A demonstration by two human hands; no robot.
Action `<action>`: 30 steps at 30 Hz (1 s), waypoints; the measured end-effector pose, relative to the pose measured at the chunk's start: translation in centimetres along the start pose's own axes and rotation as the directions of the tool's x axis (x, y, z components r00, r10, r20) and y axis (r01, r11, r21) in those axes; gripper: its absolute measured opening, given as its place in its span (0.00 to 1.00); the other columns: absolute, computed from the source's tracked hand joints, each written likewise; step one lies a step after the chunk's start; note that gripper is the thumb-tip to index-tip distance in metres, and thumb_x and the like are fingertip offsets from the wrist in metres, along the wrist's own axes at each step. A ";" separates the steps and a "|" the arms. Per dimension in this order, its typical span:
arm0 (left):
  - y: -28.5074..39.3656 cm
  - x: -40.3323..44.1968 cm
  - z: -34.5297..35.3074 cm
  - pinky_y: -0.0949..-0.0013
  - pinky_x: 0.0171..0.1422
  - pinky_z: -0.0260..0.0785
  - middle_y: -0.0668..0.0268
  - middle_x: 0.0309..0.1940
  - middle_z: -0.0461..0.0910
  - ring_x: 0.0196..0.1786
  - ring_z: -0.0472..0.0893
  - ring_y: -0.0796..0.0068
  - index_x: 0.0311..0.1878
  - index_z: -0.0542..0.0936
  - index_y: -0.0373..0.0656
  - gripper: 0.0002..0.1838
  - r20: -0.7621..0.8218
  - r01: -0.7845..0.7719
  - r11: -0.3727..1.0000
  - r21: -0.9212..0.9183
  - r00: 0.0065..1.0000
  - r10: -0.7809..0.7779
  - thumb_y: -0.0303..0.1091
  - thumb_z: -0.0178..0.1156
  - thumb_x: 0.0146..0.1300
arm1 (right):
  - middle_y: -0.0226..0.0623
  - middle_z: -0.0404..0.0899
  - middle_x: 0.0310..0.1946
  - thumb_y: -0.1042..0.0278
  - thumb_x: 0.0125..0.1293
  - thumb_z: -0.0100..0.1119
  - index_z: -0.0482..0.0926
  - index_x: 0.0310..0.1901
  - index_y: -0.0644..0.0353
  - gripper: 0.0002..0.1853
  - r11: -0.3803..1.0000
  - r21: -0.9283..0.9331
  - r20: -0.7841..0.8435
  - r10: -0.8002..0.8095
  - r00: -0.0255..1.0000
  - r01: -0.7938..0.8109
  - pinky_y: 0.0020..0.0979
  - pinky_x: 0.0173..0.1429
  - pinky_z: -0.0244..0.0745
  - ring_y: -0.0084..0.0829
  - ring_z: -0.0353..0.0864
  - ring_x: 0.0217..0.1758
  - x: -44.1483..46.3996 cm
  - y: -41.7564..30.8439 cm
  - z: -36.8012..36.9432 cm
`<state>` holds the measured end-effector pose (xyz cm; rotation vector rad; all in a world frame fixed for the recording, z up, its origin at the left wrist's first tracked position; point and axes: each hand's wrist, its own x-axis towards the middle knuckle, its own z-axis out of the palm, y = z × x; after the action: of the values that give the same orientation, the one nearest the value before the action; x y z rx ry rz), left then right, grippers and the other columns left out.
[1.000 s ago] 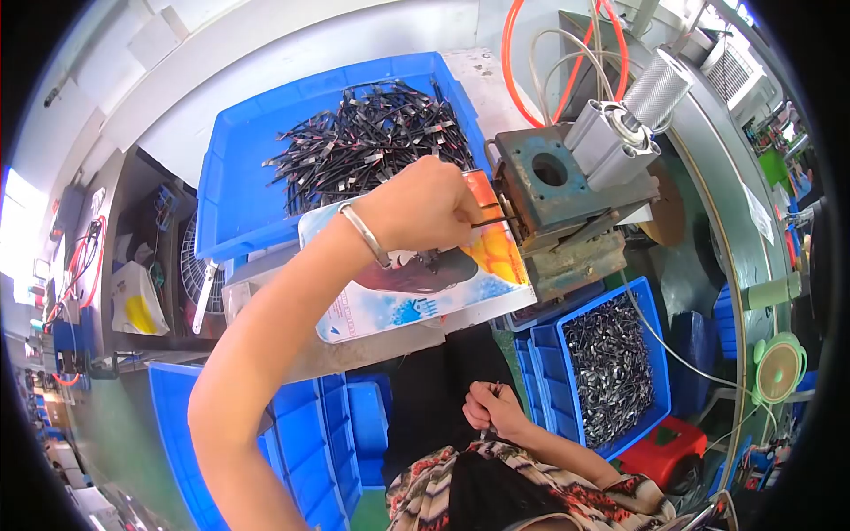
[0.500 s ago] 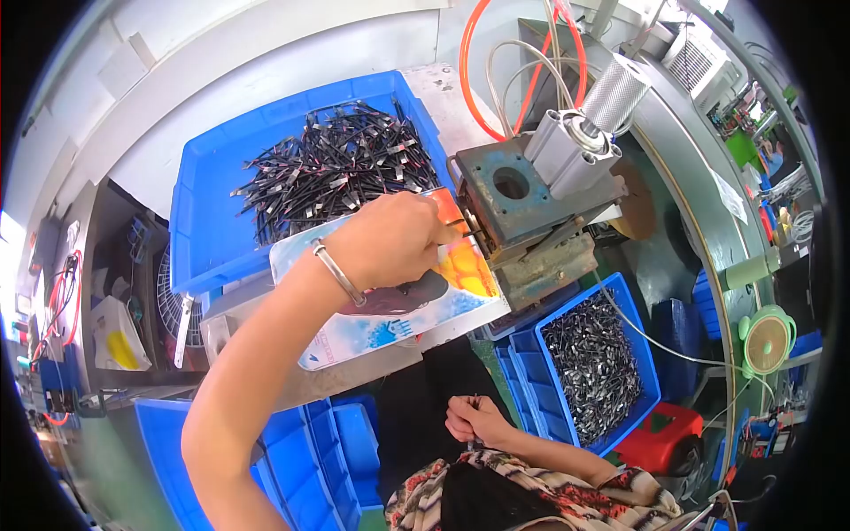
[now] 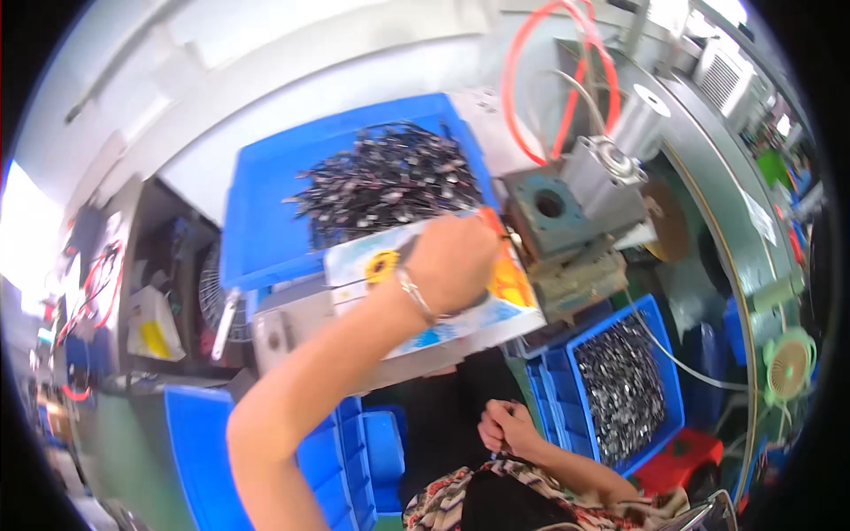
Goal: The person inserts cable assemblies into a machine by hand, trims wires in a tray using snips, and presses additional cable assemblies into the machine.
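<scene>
My left hand (image 3: 453,261), a metal bangle on its wrist, reaches over a colourful printed board (image 3: 522,310) to the side of a metal press (image 3: 553,208). Its fingers are pinched together at the press, with a thin dark piece like a short black cable (image 3: 507,237) at their tips; motion blurs it. Behind the hand, a blue tray (image 3: 266,212) holds a heap of short black cables (image 3: 390,186). My right hand (image 3: 509,427) is closed near my lap; what it grips, if anything, is hidden.
A blue bin (image 3: 668,389) full of small dark and silvery parts stands right of my lap, beside a red stool (image 3: 682,460). More blue bins (image 3: 199,451) are at lower left. Orange tubing (image 3: 509,97) loops above the press. A green fan (image 3: 790,365) is at right.
The whole view has shifted right and slightly down as my head turned. My left hand stays at the press, its fingers now more blurred. My right hand remains closed near my lap.
</scene>
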<state>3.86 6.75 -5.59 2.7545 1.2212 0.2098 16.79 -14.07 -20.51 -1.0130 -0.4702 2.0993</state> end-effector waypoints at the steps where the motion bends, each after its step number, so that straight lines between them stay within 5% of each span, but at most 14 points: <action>1: 0.1 -0.7 0.5 0.60 0.29 0.70 0.54 0.24 0.74 0.29 0.76 0.59 0.21 0.77 0.39 0.05 -0.091 -0.037 0.999 -0.008 0.995 0.036 0.29 0.57 0.41 | 0.25 0.53 0.08 0.57 0.67 0.43 0.55 0.14 0.54 0.23 1.000 0.008 -0.012 -0.016 1.000 0.016 0.22 0.14 0.49 0.20 0.55 0.10 -0.1 0.0 0.0; 5: 3.8 -5.4 -1.0 0.65 0.25 0.68 0.60 0.25 0.71 0.25 0.75 0.63 0.25 0.74 0.40 0.06 -0.199 -0.117 0.988 -0.100 0.975 0.095 0.30 0.56 0.41 | 0.25 0.52 0.08 0.61 0.66 0.46 0.58 0.16 0.54 0.20 0.972 0.118 -0.005 -0.205 0.979 0.204 0.21 0.11 0.42 0.19 0.50 0.09 0.0 -0.7 -0.2; 8: 6.2 -8.1 -0.8 0.68 0.25 0.67 0.61 0.25 0.70 0.25 0.75 0.66 0.28 0.73 0.39 0.08 -0.021 -0.208 0.960 -0.188 0.978 0.207 0.30 0.56 0.43 | 0.25 0.57 0.10 0.59 0.65 0.47 0.61 0.29 0.52 0.11 0.936 0.284 -0.004 -0.215 0.977 0.207 0.22 0.11 0.48 0.19 0.55 0.09 0.6 -1.2 0.2; 10: 7.6 -9.6 0.5 0.69 0.25 0.67 0.61 0.25 0.70 0.26 0.75 0.67 0.29 0.73 0.38 0.09 0.041 -0.207 0.947 -0.247 0.974 0.223 0.32 0.57 0.43 | 0.27 0.62 0.12 0.59 0.65 0.47 0.62 0.32 0.52 0.09 0.922 0.313 -0.376 -0.101 0.921 0.229 0.22 0.13 0.54 0.21 0.61 0.11 1.2 -2.4 3.0; 12: 7.3 -10.2 0.9 0.68 0.25 0.67 0.61 0.25 0.70 0.26 0.75 0.67 0.30 0.74 0.39 0.10 0.022 -0.243 0.922 -0.301 0.965 0.261 0.32 0.58 0.43 | 0.29 0.69 0.16 0.56 0.64 0.47 0.66 0.34 0.55 0.11 0.943 0.164 -0.399 -0.206 0.893 0.291 0.23 0.18 0.62 0.23 0.69 0.17 2.0 0.2 1.5; 15: 6.2 -10.8 2.4 0.68 0.25 0.68 0.62 0.28 0.71 0.26 0.76 0.66 0.31 0.74 0.37 0.11 0.044 -0.296 0.891 -0.344 0.943 0.330 0.32 0.57 0.43 | 0.29 0.68 0.17 0.53 0.61 0.51 0.69 0.33 0.58 0.15 0.961 0.082 -0.096 -0.256 0.962 0.264 0.24 0.17 0.62 0.22 0.68 0.17 0.2 -2.2 1.9; 18: 6.8 -11.1 2.3 0.67 0.26 0.70 0.55 0.29 0.72 0.27 0.77 0.63 0.29 0.75 0.34 0.11 0.046 -0.255 0.877 -0.408 0.953 0.298 0.30 0.60 0.40 | 0.29 0.67 0.15 0.50 0.56 0.55 0.71 0.27 0.61 0.19 0.929 0.198 -0.126 -0.292 0.948 0.313 0.22 0.13 0.56 0.21 0.64 0.12 1.2 -1.7 2.3; 22: 5.9 -11.2 1.8 0.72 0.24 0.68 0.63 0.29 0.71 0.27 0.76 0.68 0.33 0.73 0.40 0.08 0.030 -0.255 0.899 -0.356 0.959 0.283 0.30 0.55 0.48 | 0.31 0.67 0.14 0.50 0.57 0.53 0.71 0.22 0.62 0.20 0.951 0.052 -0.421 -0.255 0.870 0.304 0.21 0.11 0.51 0.20 0.59 0.09 0.8 -3.7 5.2; 23: 4.4 -10.7 0.5 0.72 0.23 0.68 0.64 0.29 0.71 0.27 0.76 0.68 0.33 0.73 0.42 0.07 0.007 -0.271 0.894 -0.358 0.956 0.293 0.30 0.54 0.49 | 0.31 0.66 0.13 0.50 0.57 0.53 0.70 0.20 0.62 0.21 0.962 0.061 -0.281 -0.239 0.930 0.266 0.21 0.11 0.51 0.19 0.59 0.09 0.8 -3.8 4.4; 24: 2.3 -10.0 -1.6 0.71 0.25 0.68 0.65 0.28 0.71 0.26 0.75 0.68 0.33 0.74 0.45 0.06 -0.035 -0.244 0.939 -0.244 0.969 0.243 0.29 0.55 0.49 | 0.31 0.66 0.12 0.50 0.58 0.52 0.69 0.19 0.61 0.22 0.972 0.066 -0.134 -0.216 0.967 0.227 0.21 0.11 0.50 0.19 0.58 0.09 0.6 -4.0 2.9; 25: -0.8 -9.2 -1.1 0.69 0.27 0.68 0.64 0.27 0.72 0.25 0.74 0.66 0.34 0.75 0.44 0.08 -0.303 -0.193 0.947 -0.257 0.947 0.111 0.28 0.57 0.48 | 0.32 0.65 0.11 0.50 0.58 0.52 0.69 0.17 0.61 0.22 0.980 0.067 0.016 -0.188 0.982 0.187 0.21 0.11 0.50 0.19 0.57 0.08 0.6 -3.9 1.8; 26: -4.4 -8.1 -2.1 0.67 0.29 0.67 0.62 0.25 0.74 0.25 0.74 0.65 0.32 0.77 0.41 0.07 -0.412 -0.166 0.893 -0.418 0.911 -0.024 0.27 0.58 0.46 | 0.31 0.62 0.08 0.51 0.60 0.50 0.66 0.13 0.61 0.24 0.978 0.086 0.010 -0.189 0.982 0.188 0.21 0.11 0.50 0.18 0.56 0.08 0.7 -3.6 1.5; 28: -10.6 -6.3 -3.0 0.66 0.31 0.67 0.59 0.22 0.75 0.26 0.76 0.63 0.26 0.79 0.40 0.04 -0.359 0.154 0.975 -0.158 0.911 -0.202 0.25 0.56 0.46 | 0.30 0.60 0.08 0.50 0.60 0.49 0.66 0.13 0.61 0.25 0.987 0.113 0.004 -0.112 0.994 0.111 0.21 0.12 0.49 0.18 0.56 0.08 0.6 -2.9 0.8; 30: -16.5 -5.5 -1.3 0.59 0.35 0.70 0.57 0.24 0.76 0.31 0.77 0.57 0.22 0.79 0.45 0.04 -0.290 0.240 0.969 0.054 0.932 -0.215 0.29 0.54 0.45 | 0.28 0.57 0.06 0.49 0.61 0.48 0.65 0.13 0.59 0.25 0.996 0.087 0.046 -0.028 0.999 0.024 0.21 0.13 0.48 0.18 0.55 0.08 0.2 -3.3 1.3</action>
<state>-12.01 13.70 -7.50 2.6915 1.6452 0.5541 17.24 -11.78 -17.90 -0.9053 -0.4100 2.1054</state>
